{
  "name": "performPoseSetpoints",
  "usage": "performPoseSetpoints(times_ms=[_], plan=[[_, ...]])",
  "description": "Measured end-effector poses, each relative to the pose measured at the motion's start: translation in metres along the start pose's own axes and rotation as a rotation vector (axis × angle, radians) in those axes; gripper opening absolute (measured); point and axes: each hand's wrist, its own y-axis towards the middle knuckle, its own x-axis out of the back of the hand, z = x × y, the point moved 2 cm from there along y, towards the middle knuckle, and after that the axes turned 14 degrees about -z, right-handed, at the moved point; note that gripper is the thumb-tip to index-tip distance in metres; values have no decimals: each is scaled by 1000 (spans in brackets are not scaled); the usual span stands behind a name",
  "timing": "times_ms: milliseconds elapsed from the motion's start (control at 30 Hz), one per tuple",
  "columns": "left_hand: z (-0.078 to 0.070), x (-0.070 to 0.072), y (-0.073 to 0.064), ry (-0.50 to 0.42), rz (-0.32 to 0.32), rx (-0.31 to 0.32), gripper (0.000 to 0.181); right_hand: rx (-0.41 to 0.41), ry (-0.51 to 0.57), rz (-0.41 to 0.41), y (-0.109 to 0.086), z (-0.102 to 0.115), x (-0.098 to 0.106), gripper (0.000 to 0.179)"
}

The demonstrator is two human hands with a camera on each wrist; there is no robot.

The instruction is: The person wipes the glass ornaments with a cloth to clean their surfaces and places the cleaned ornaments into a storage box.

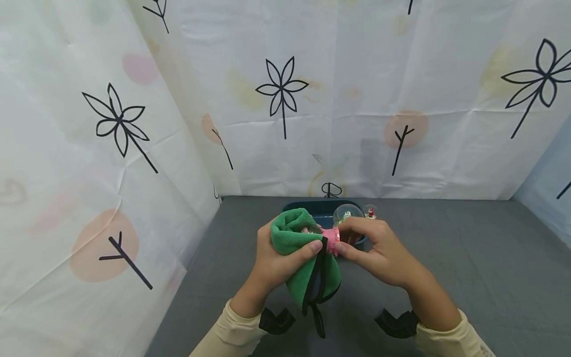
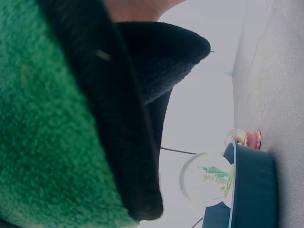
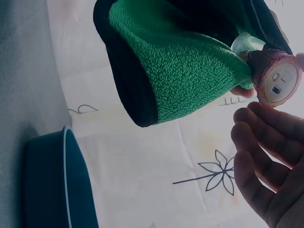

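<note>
A green towel (image 1: 290, 243) with black edging is gripped in my left hand (image 1: 277, 263) above the table. Wrapped partly in that cloth is a small snow globe with a pink base (image 1: 331, 241). My right hand (image 1: 381, 248) pinches the base from the right with thumb and fingers. In the right wrist view the underside of the pink base (image 3: 281, 81) faces the camera, and a bit of clear dome (image 3: 247, 43) shows beside the towel. Cloth hides most of the dome. The towel (image 2: 52, 142) fills much of the left wrist view.
Behind the hands a dark blue tray (image 1: 321, 208) stands on the grey table (image 1: 468, 263). A larger snow globe (image 1: 348, 213) is in the tray. Another small snow globe (image 1: 371, 212) with a red figure is by the tray's right end. Patterned curtains (image 1: 348, 99) surround the table.
</note>
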Motion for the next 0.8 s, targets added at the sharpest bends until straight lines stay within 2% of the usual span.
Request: performPoseSetpoints(times_ms=[367, 800], plan=[[-1, 0, 1, 12, 0, -7, 26, 5, 17, 6, 0, 1, 1, 34], [0, 1, 1, 16, 4, -21, 27, 106, -9, -42, 0, 1, 1, 45]])
